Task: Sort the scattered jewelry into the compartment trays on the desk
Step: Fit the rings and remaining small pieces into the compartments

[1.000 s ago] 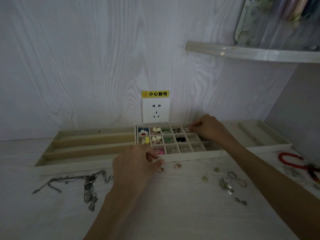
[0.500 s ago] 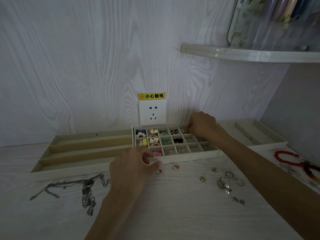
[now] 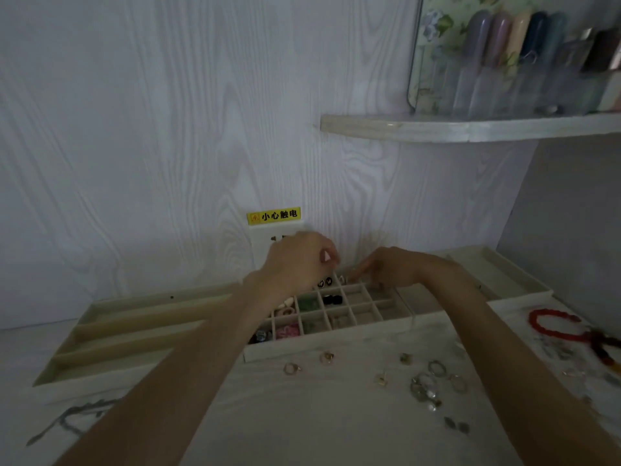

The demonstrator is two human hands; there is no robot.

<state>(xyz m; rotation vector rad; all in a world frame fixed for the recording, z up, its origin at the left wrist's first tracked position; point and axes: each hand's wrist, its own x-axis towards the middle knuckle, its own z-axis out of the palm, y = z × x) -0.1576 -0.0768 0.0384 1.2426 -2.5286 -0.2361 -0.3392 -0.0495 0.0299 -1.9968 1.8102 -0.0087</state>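
Note:
A white grid tray stands against the wall, and several of its cells hold colourful earrings and beads. My left hand hovers over its back row with fingers curled and tips together; whether anything is between them is hidden. My right hand reaches in from the right, fingertips down at a back-row cell beside a small white piece. Two rings lie on the desk in front of the tray. A cluster of silver rings lies further right.
A long-slot tray adjoins the grid tray on the left, another tray on the right. A red bead bracelet lies at the right edge and a silver chain at the lower left. A wall outlet and a shelf are above.
My left hand has lifted off the desk in front of the tray and moved up over the tray's back row, close to my right hand. The camera has tilted upward.

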